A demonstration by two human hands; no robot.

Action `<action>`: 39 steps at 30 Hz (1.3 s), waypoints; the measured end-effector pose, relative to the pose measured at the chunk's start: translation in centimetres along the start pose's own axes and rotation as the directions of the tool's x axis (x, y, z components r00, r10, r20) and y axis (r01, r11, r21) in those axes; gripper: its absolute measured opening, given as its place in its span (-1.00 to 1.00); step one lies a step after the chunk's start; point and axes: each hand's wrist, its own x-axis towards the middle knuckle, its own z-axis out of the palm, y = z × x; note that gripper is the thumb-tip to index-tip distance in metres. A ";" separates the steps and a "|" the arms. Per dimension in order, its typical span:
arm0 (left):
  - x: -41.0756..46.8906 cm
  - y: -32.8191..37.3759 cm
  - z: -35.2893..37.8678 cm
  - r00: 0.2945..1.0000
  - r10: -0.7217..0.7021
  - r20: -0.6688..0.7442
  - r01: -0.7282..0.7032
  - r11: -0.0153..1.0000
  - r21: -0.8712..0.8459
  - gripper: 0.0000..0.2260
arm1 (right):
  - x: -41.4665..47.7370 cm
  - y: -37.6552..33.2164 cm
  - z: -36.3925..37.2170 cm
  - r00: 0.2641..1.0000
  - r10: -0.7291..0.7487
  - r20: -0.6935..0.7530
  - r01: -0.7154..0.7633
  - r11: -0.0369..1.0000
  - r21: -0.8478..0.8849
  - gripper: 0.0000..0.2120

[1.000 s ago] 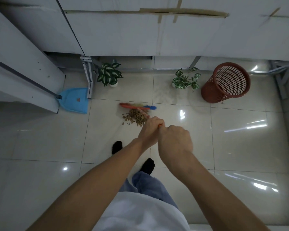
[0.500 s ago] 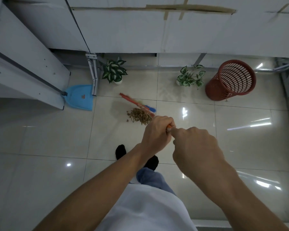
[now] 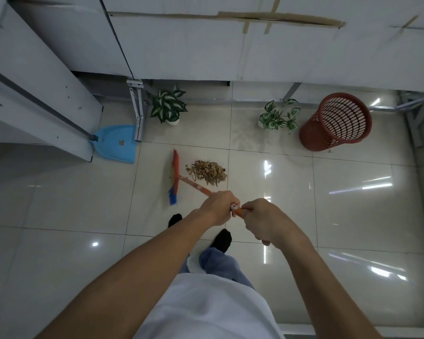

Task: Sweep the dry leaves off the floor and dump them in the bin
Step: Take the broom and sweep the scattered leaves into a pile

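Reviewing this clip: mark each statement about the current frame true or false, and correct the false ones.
1. Both hands grip the broom handle. True: left hand and right hand both hold it.
2. The dry leaves are in the red bin. False: they lie piled on the floor, apart from the bin.
3. The broom head is left of the leaves. True.
4. The blue dustpan sits beside the bin. False: it is at far left, by a metal leg.
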 end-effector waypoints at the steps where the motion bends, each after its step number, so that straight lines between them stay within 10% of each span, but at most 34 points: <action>1: 0.0 0.2 0.3 1.000 0.007 0.019 -0.007 1.000 0.003 -0.56 | -0.1 0.2 0.2 1.000 0.014 -0.002 -0.014 1.000 -0.017 -0.72; 14: 0.2 5.2 -1.1 0.970 0.082 0.228 -0.107 0.990 0.097 -0.64 | -3.4 3.2 -2.0 0.998 0.021 -0.059 -0.026 0.997 -0.077 -0.72; 21: 0.6 2.6 0.4 0.999 -0.040 -0.002 0.040 0.986 0.161 -0.53 | -0.4 1.9 0.2 0.999 -0.019 -0.036 0.021 0.999 0.046 -0.73; 31: -0.8 4.8 3.0 1.000 -0.004 0.024 0.002 0.998 0.067 -0.58 | -2.5 3.7 0.3 0.996 0.082 -0.042 -0.079 0.994 0.071 -0.77; 39: -4.8 3.4 -0.1 0.982 0.129 -0.141 -0.135 0.990 -0.039 -0.75 | -8.2 -2.0 -0.3 1.000 -0.007 -0.013 0.004 0.978 -0.208 -0.83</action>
